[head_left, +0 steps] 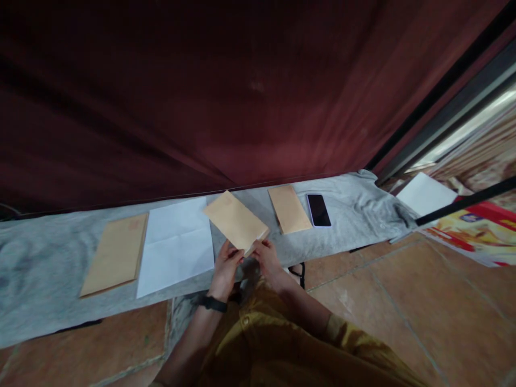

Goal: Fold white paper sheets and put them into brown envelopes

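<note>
Both my hands hold one brown envelope [236,220] by its near end, lifted a little above the grey cloth [48,269]. My left hand [226,266] pinches its near left corner; a black band sits on that wrist. My right hand [266,258] grips the near right corner. A white sheet of paper [176,244] with fold creases lies flat just left of the held envelope. Further left lies a second brown envelope [116,253]. A third brown envelope [289,208] lies to the right.
A dark phone [318,210] lies face up beside the right envelope. A dark red curtain [201,91] hangs behind the cloth. Another white sheet [426,193] and a colourful printed box [475,231] sit at the far right on the tiled floor [403,306].
</note>
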Demonstrator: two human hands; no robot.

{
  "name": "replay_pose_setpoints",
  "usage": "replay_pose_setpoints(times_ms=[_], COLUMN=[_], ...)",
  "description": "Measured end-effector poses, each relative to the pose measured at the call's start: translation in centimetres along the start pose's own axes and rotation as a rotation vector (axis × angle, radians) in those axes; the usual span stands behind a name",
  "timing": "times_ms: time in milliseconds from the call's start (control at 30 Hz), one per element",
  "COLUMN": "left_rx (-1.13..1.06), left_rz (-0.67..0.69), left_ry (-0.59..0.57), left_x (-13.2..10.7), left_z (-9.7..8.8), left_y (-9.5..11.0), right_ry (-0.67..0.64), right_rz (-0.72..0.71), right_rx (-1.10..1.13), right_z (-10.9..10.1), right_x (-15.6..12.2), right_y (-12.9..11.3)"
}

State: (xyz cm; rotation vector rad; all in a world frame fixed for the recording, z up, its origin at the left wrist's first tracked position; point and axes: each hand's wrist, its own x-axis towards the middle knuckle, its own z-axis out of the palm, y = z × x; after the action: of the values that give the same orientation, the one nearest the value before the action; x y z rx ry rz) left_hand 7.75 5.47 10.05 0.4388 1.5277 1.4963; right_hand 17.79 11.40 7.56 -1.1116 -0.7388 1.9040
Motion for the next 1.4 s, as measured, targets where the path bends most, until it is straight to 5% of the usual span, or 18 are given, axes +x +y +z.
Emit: replay_pose_setpoints(times_ms=[300, 500, 633, 867, 1067, 1400], left_rx=[0.338, 0.541, 0.677, 1.018, 1.166, 1.154], left_rz=[0.067, 0.124, 0.192, 0.546, 0.763, 0.766], left_ry=[-0.068, -0.039, 0.026, 0.074, -0.099, -0.033], left_x=[3.2, 3.6, 3.6, 0.8, -0.5, 1.1], left_z=[-2.5, -3.8, -4.0, -3.6, -3.1, -3.1], left_y=[0.8, -0.8, -1.4, -1.9, -3.1, -3.1], right_ry=[-0.213, -0.127, -0.267, -0.442, -0.458, -0.364], right_rz=[0.059, -0.345, -0.709, -0.824, -0.867, -0.857], right_rx=[-0.205, -0.687, -1.092, -1.472, -1.524, -1.407], right_z=[-4.8, -7.3, -7.1, -6.7, -6.7, -6.4], right_x=[-1.0, -1.6, -1.1, -0.2, 0.3, 1.4], right_y=[-0.6, -1.5, -2.3, -2.0, -2.6, -2.0])
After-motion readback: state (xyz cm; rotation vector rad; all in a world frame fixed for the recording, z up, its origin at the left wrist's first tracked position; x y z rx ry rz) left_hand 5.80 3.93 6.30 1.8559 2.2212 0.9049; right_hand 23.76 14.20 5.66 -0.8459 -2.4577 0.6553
